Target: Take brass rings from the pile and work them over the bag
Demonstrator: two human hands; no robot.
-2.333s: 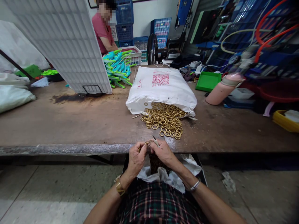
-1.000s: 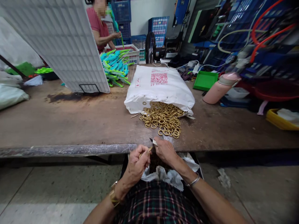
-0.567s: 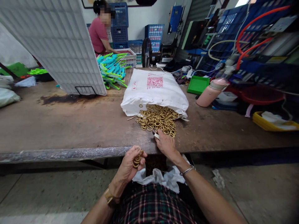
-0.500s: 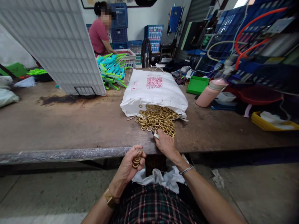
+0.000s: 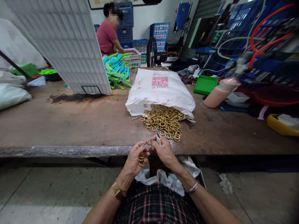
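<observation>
Several gold rings sit in the curled fingers of my left hand, at the table's front edge. My right hand is closed on a small pale-handled knife, its dark tip pointing up. Between the fingertips of both hands is a single gold ring; my right thumb and finger pinch it and my left fingertips meet its other side. Just beyond my hands, a heap of gold rings spills from the mouth of a white woven sack lying on the table.
A white ribbed panel stands at the left of the wooden table. Behind it are green and blue plastic pieces and a co-worker. To the right are a green tray and a pink bottle. A lined container is below the edge.
My right hand has drawn back from the heap to my left hand, bringing one ring with it. The view has shifted slightly left.
</observation>
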